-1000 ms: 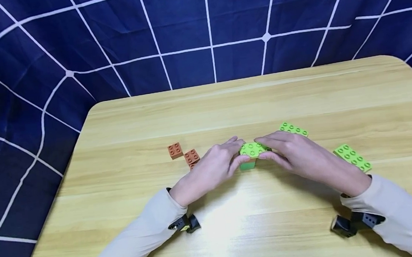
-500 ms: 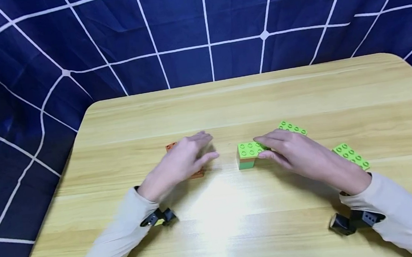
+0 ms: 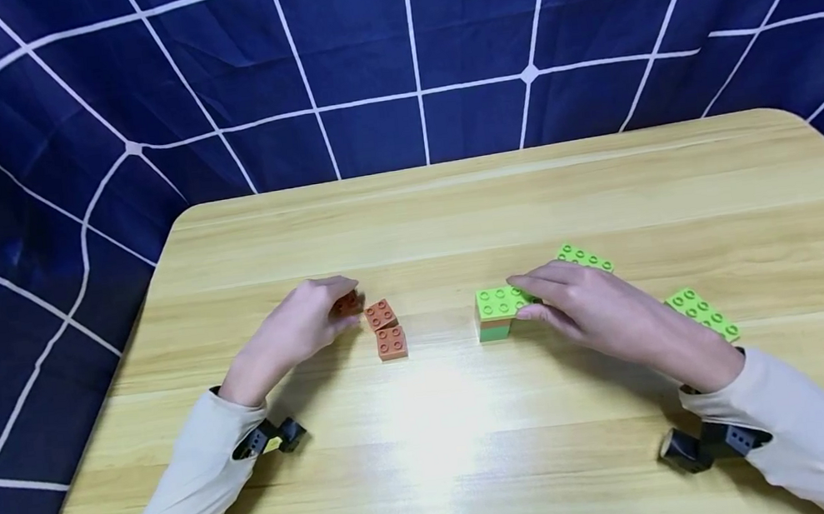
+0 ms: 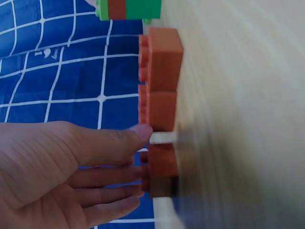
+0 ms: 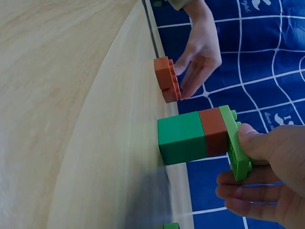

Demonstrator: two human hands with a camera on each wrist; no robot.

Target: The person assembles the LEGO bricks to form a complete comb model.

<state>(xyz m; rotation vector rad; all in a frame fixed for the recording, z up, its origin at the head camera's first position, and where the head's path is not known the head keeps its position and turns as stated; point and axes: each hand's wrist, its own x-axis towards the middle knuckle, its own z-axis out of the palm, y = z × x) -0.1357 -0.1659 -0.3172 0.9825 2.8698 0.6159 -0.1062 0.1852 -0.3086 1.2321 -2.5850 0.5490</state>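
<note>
My right hand (image 3: 591, 309) pinches the right end of a lime green flat building brick (image 3: 494, 303), thumb at the near side and fingers at the far side. That flat brick tops a small stack, over an orange-brown brick (image 5: 213, 133) and a green base (image 5: 182, 138), and overhangs to the right. At the left, my left hand (image 3: 287, 329) reaches round an orange brick (image 4: 162, 160), its thumb and extended fingers on either side with the tips right by it. Two more orange bricks, a rear one (image 3: 380, 315) and a nearer one (image 3: 392, 343), lie just right of that hand.
Behind my right hand lies a lime green flat brick (image 3: 585, 257), partly covered. Another lime flat brick (image 3: 703, 313) is right of my wrist. The wooden table (image 3: 408, 215) ends at a dark blue cloth (image 3: 360, 53) with white lines.
My left hand has let go of the lime flat brick's left end and moved left past two orange bricks to the farthest one. My right hand has stayed on the stack.
</note>
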